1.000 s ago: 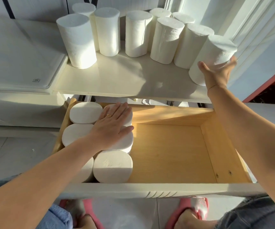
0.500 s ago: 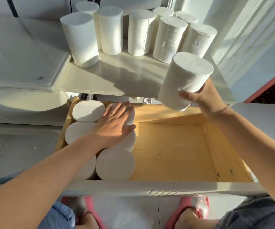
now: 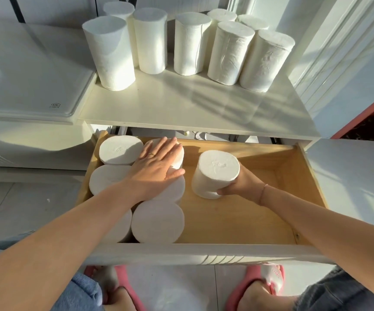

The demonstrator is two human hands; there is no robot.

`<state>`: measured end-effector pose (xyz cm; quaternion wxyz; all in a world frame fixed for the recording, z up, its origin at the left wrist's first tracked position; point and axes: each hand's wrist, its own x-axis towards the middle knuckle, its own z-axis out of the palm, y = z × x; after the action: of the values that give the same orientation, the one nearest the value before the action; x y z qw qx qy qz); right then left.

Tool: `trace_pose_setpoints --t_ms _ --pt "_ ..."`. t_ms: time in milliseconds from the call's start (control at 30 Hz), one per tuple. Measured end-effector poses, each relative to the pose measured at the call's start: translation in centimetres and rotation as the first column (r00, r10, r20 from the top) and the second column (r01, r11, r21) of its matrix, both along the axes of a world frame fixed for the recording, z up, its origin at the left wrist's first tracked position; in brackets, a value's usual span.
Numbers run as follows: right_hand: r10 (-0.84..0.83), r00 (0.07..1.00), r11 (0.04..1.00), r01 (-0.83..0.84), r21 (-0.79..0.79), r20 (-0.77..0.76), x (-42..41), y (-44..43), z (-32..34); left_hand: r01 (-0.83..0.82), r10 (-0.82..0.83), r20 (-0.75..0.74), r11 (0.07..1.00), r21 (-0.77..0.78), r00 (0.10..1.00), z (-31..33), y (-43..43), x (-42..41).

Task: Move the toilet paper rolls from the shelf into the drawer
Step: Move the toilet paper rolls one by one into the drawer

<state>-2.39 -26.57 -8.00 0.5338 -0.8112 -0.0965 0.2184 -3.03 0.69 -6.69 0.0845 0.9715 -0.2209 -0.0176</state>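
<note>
Several white toilet paper rolls (image 3: 190, 43) stand upright along the back of the white shelf (image 3: 181, 108). Below it the wooden drawer (image 3: 249, 212) is pulled open. Several rolls (image 3: 158, 222) stand on end in its left part. My left hand (image 3: 157, 168) lies flat with spread fingers on top of those rolls. My right hand (image 3: 242, 184) grips one roll (image 3: 215, 172) from its right and lower side, upright inside the drawer near the middle, just right of the packed rolls. Whether that roll touches the drawer floor is unclear.
The drawer's white front panel (image 3: 204, 254) runs across just above my feet in pink slippers (image 3: 264, 279). A white appliance lid (image 3: 28, 75) lies left of the shelf. A white panelled wall (image 3: 350, 63) rises on the right. The drawer's right half shows bare wood.
My right hand took a roll from the shelf's right end, carried it down and leftward, and now holds it inside the drawer. My left hand stayed pressed on the packed rolls.
</note>
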Motion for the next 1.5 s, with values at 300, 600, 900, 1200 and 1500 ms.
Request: trace_pose_setpoints --t_ms 300,600,900,1200,1500 --pt "0.042 0.792 0.993 0.033 0.112 -0.609 0.2 -1.5 3.0 -0.006 0.006 0.005 1.000 0.013 1.000 -0.2 -0.1 0.2" --pt "-0.241 0.615 0.813 0.550 0.189 -0.751 0.3 2.8 3.0 0.002 -0.002 0.004 0.998 0.066 1.000 -0.3 -0.1 0.4" --pt "-0.308 0.622 0.784 0.595 0.178 -0.719 1.4 4.3 2.6 0.005 -0.005 0.024 1.000 0.028 1.000 -0.4 -0.1 0.1" --pt "-0.214 0.693 0.830 0.500 0.246 -0.688 1.2 4.4 2.4 0.016 -0.017 0.017 0.999 0.036 1.000 0.0 -0.3 0.0" --pt "-0.199 0.970 0.887 0.117 -0.447 -0.141 2.6 2.7 5.5 0.040 -0.040 0.005 0.999 0.017 0.999 0.5 -0.5 -0.1"
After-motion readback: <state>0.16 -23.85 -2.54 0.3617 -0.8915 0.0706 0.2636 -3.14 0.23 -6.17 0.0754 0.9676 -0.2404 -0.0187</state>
